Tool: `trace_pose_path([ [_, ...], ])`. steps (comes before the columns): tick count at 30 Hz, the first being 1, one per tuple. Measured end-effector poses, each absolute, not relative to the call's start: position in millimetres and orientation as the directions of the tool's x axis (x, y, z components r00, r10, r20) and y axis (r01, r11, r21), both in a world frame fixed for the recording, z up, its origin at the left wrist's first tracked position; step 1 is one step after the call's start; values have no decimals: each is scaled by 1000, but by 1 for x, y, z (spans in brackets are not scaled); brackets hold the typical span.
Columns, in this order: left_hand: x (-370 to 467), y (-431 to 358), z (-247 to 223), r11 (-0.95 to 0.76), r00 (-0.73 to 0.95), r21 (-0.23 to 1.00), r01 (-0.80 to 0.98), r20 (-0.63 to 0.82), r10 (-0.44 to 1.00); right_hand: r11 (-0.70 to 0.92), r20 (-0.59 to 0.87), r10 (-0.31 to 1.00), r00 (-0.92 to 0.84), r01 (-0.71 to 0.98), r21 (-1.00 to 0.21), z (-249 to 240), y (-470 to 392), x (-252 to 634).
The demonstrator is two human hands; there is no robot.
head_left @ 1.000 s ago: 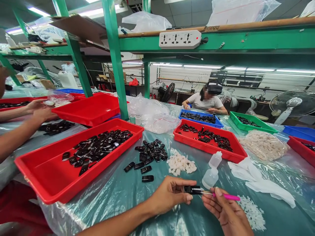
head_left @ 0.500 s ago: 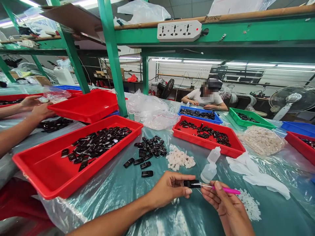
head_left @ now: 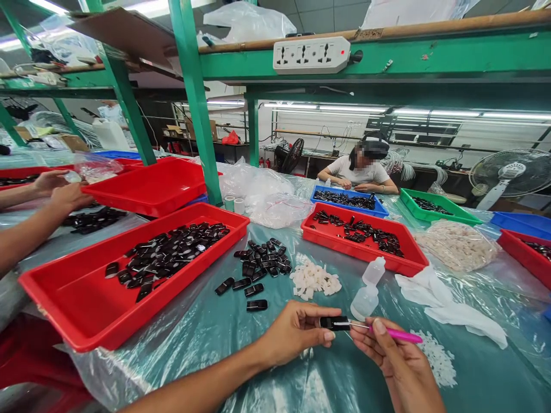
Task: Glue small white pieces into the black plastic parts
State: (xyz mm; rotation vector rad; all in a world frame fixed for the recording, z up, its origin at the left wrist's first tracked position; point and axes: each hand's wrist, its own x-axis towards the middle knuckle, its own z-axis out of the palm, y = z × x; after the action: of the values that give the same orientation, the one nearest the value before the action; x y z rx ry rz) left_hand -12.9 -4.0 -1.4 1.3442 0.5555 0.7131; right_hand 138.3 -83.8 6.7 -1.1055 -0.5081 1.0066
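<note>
Between thumb and fingers, my left hand (head_left: 297,332) pinches a small black plastic casing (head_left: 336,323) above the green tabletop. My right hand (head_left: 394,355) grips a thin metal-tipped tool with a pink handle (head_left: 402,335); its tip meets the right end of the casing. Just behind my hands stand a translucent squeeze bottle (head_left: 365,301) and a heap of off-white small pieces (head_left: 314,279). Loose black casings (head_left: 262,261) lie to the left of that heap. Tiny whitish pieces (head_left: 437,358) are spread beside my right hand.
A long red tray (head_left: 77,310) of black casings stands at left, another red tray (head_left: 413,267) farther back. White cloth (head_left: 460,315) lies at right. Overhead runs a green shelf with a power strip (head_left: 312,54). A co-worker's hands (head_left: 64,192) are at far left; another person (head_left: 359,169) sits opposite.
Almost nothing differs. The pink handle has shifted very slightly right and down, with its tip still at the casing. My left hand keeps its hold.
</note>
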Motion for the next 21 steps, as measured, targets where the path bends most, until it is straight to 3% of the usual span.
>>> trace_pose_path([
  [7, -15, -5, 3, 60, 694, 990, -128, 46, 718, 143, -60, 848, 527, -336, -931, 6, -84, 137],
  [13, -16, -5, 10, -118, 682, 986, -122, 169, 711, 182, 5, 823, 568, -255, -950, 11, -84, 136],
  [18, -13, -4, 13, 131, 664, 973, -189, 29, 747, 206, -5, 829, 560, -313, -927, 19, -81, 141],
  [21, -10, -2, 25, 155, 661, 966, -208, 22, 750, 185, -32, 852, 522, -358, -915, 28, -77, 151],
])
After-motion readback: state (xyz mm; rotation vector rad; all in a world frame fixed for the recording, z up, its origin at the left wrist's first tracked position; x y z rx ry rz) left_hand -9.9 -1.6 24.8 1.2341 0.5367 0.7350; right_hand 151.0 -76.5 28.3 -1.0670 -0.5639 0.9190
